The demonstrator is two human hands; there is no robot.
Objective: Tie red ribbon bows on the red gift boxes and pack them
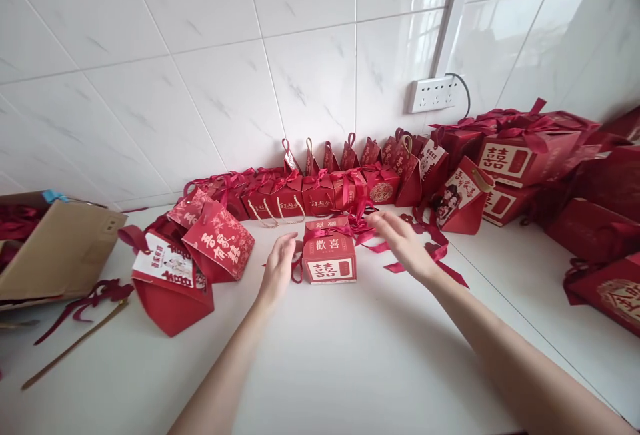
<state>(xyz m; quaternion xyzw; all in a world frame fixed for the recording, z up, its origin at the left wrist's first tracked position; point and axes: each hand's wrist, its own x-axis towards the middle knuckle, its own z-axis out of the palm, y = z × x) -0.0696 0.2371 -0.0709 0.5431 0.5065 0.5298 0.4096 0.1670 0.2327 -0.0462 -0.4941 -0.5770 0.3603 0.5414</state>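
Red box (pixel 329 252) between both grips (pixel 281 260) (pixel 399 237)

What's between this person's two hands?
In the head view, a red double-happiness gift box and some red ribbon lie between the left hand and right hand.

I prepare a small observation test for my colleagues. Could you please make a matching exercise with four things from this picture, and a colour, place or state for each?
1. Front middle box
2. Cardboard carton
3. Socket strip
4. Gold strip

A. Brown, at the left edge
B. Lying loose on the counter
C. Red, with ribbon across its top
D. White, on the tiled wall

Right pairs: 1-C, 2-A, 3-D, 4-B
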